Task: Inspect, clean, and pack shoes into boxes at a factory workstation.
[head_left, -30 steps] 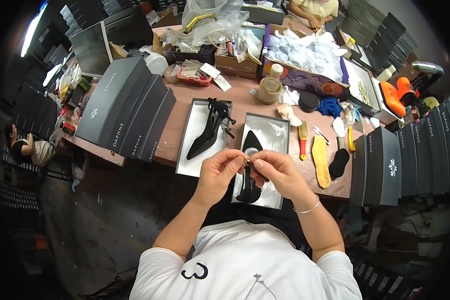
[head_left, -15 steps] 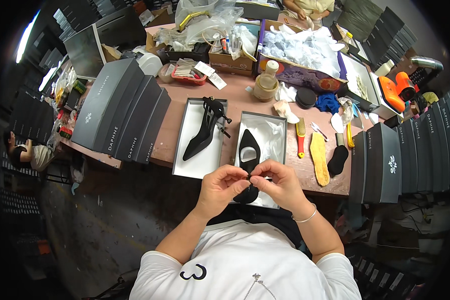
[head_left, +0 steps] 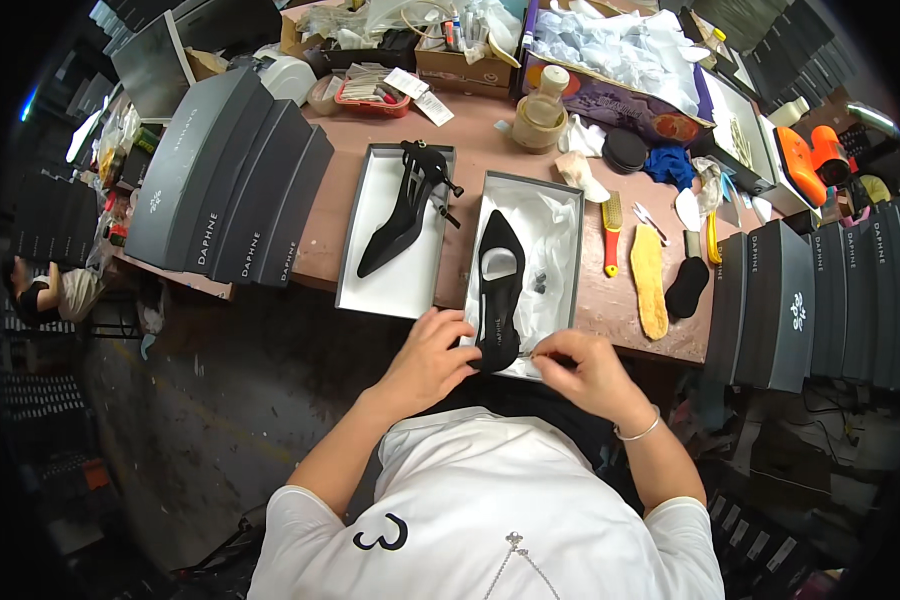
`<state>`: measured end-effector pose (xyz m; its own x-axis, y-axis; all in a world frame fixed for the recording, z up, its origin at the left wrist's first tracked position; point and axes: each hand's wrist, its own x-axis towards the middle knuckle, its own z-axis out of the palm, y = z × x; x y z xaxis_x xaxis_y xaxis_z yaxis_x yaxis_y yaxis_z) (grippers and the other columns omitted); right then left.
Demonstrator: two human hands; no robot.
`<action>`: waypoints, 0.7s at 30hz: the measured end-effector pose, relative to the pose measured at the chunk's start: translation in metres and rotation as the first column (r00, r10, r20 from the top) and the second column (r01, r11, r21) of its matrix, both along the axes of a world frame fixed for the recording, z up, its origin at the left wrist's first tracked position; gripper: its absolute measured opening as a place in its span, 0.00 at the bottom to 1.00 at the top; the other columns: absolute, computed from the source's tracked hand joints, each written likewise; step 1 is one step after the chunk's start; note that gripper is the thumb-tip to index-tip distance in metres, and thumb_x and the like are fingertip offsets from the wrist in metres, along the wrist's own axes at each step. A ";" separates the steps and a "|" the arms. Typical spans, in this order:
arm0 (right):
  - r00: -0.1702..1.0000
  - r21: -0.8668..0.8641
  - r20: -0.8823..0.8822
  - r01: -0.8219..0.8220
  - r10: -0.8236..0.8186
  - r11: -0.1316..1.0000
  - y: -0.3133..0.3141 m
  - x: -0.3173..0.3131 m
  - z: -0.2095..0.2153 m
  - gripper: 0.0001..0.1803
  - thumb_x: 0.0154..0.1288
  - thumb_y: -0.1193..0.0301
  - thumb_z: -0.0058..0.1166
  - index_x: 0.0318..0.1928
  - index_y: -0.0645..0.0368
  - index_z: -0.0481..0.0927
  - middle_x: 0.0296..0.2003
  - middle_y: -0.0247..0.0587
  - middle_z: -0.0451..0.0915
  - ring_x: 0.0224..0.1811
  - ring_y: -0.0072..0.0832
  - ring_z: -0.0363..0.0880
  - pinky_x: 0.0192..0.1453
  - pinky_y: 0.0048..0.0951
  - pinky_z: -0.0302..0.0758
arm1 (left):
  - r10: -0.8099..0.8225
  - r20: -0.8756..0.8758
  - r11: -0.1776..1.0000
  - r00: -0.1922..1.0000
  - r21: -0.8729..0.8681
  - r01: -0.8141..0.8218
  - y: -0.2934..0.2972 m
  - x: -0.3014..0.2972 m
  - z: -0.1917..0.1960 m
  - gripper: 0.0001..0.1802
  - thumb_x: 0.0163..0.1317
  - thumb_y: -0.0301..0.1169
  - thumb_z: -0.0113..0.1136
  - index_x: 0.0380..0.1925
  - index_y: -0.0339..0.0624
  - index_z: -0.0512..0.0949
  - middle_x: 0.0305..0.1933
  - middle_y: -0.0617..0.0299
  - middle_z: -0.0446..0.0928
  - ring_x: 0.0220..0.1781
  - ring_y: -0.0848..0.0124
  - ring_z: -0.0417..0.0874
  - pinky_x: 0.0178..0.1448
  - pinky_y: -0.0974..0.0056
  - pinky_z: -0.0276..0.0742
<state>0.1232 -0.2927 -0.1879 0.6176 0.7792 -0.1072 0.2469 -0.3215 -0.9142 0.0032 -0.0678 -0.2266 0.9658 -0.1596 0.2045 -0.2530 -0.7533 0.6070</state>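
Observation:
A black pointed slingback shoe (head_left: 501,238) lies in the right half of a shoebox (head_left: 576,215) lined with white tissue paper (head_left: 550,240). At its heel end, my left hand (head_left: 425,355) has curled fingers against the left side of the shoe. My right hand (head_left: 590,375) pinches a small thin piece just right of the heel; it looks like the shoe's strap, mostly hidden by the fingertips. The matching black heeled shoe (head_left: 400,225) rests on its side in the box lid (head_left: 355,292) to the left, its heel and buckle pointing right.
Stacked dark shoeboxes stand at left (head_left: 195,190) and right (head_left: 780,300). Right of the open box lie a red-handled brush (head_left: 611,240), a yellow insole (head_left: 650,285) and a black sponge-like pad (head_left: 687,287). Behind are a glue bottle (head_left: 540,110) and a carton of white tissue (head_left: 615,60).
My hands have parted: the left moved to the shoe's left side, the right drew off to the right. The view has shifted, so the table items sit higher in the picture.

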 end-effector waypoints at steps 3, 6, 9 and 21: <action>0.994 0.062 0.081 -0.078 0.073 0.995 0.003 -0.008 -0.012 0.06 0.59 0.74 0.60 0.36 0.64 0.81 0.28 0.46 0.79 0.28 0.35 0.79 0.34 0.31 0.74 | -0.161 -0.032 0.944 0.987 -0.296 0.144 0.001 0.027 -0.015 0.11 0.52 0.23 0.65 0.38 0.38 0.80 0.45 0.57 0.76 0.57 0.56 0.72 0.62 0.57 0.67; 0.992 0.014 0.119 0.029 -0.031 0.999 0.000 -0.001 -0.023 0.06 0.58 0.76 0.60 0.35 0.65 0.81 0.28 0.44 0.78 0.28 0.34 0.77 0.33 0.30 0.73 | -0.095 -0.071 0.949 0.993 -0.308 0.069 -0.004 0.045 -0.001 0.09 0.53 0.26 0.66 0.35 0.40 0.81 0.41 0.58 0.74 0.51 0.59 0.73 0.56 0.59 0.70; 0.992 0.014 0.109 0.060 -0.062 0.998 -0.005 0.003 -0.029 0.05 0.58 0.76 0.60 0.35 0.65 0.80 0.28 0.44 0.77 0.28 0.34 0.77 0.34 0.29 0.72 | -0.057 -0.077 0.964 0.995 -0.264 0.035 -0.012 0.049 0.002 0.09 0.52 0.27 0.68 0.34 0.41 0.84 0.36 0.60 0.75 0.44 0.62 0.74 0.48 0.61 0.73; 0.843 -0.118 0.537 0.032 0.037 0.992 0.007 -0.025 -0.048 0.09 0.56 0.70 0.63 0.28 0.59 0.76 0.22 0.41 0.73 0.24 0.38 0.77 0.29 0.36 0.74 | 0.098 -0.194 0.896 0.976 -0.409 -0.171 -0.044 0.017 -0.010 0.13 0.58 0.23 0.62 0.45 0.36 0.80 0.35 0.54 0.78 0.34 0.62 0.81 0.39 0.64 0.77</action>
